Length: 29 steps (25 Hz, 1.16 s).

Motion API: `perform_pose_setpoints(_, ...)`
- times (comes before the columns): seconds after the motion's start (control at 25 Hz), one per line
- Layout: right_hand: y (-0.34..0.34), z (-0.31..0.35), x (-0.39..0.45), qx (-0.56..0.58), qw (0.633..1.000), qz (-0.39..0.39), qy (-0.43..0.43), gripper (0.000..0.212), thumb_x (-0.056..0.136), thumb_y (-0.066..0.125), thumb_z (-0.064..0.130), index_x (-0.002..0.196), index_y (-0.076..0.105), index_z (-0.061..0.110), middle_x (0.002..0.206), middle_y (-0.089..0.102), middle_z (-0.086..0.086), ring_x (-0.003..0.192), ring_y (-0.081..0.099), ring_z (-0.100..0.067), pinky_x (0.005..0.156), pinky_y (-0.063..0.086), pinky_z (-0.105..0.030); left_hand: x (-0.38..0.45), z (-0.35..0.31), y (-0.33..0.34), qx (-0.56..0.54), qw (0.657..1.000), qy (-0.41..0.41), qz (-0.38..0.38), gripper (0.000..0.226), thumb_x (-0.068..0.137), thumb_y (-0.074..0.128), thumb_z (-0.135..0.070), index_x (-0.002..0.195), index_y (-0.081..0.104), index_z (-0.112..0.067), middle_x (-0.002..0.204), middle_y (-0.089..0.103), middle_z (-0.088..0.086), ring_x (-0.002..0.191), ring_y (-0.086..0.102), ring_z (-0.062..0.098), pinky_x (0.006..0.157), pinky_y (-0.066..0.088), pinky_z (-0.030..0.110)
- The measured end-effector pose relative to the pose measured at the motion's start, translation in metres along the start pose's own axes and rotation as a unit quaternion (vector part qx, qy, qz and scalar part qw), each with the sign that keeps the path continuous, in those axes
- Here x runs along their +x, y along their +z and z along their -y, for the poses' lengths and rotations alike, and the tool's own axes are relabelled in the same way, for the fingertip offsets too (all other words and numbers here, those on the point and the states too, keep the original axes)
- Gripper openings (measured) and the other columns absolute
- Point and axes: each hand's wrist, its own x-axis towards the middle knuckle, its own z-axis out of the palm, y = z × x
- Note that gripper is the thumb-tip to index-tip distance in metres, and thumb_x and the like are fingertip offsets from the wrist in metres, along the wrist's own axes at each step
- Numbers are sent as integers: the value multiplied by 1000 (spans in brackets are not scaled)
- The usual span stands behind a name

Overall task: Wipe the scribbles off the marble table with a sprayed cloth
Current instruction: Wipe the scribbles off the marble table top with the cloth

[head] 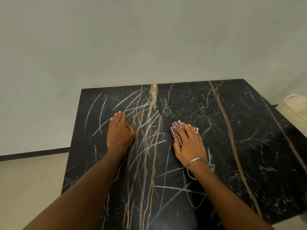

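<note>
A plain pale wall point(116, 39) is seen across the far side, lit evenly and dimly. Along its foot on the left a dark skirting point(33, 153) is run. Below that, a light beige floor point(25, 188) is spread toward the near left. At the far right edge, a pale woven basket point(295, 112) with a looped handle is set low.
</note>
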Motion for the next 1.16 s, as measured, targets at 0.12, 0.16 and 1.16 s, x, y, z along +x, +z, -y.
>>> perform_pose_setpoints(0.12, -6, -25, 4, -10, 999, -11, 42, 50, 89, 36, 39, 138, 41, 30, 153, 31, -2, 142, 25, -23, 117, 23, -46, -7, 0, -3, -5, 1000, 8, 19, 53, 97, 40, -17, 147, 32, -3, 156, 29, 13, 146, 20, 22, 122, 12, 39)
perform_pose_setpoints(0.16, -7, -28, 4, -12, 998, -15, 64, 51, 89, 35, 39, 138, 42, 29, 153, 31, -3, 142, 25, -24, 117, 22, -46, -13, -1, -5, -6, 1000, 7, 21, 52, 98, 39, -17, 148, 31, -3, 156, 29, 12, 147, 19, 21, 122, 11, 38)
perform_pose_setpoints(1.16, -12, -17, -47, -4, 999, -6, 41, 48, 91, 38, 38, 139, 41, 31, 154, 29, 1, 143, 24, -22, 117, 23, -46, -46, -10, -4, -9, 1000, 15, -4, 52, 96, 41, -17, 146, 36, -4, 153, 35, 11, 145, 25, 20, 121, 12, 36)
